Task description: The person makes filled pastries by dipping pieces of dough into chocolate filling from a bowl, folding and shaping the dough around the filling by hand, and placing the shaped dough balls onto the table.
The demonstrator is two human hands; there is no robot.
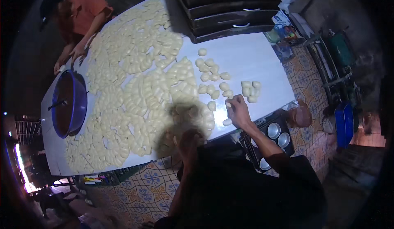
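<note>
My right hand (239,111) is closed at the table's near edge, its fingertips pinching a small pale dough piece (228,104). Close beside its wrist rests another whitish dough piece (227,122). Ahead of it lie loose rounded dough pieces (209,67). A compact group of dough pieces (251,91) sits to its right. My left hand (190,140) is over the near edge, in deep shadow, so its fingers cannot be made out. It is nearest to the broad spread of shaped dough pieces (152,89), which covers the table's left and middle.
A purple basin (82,106) with brown contents and a utensil stands at left. Beyond it, a person in an orange shirt (88,9) has hands at the edge. Dark stacked trays (221,17) stand on the white table (271,65). Round metal tins (273,130) sit low at right.
</note>
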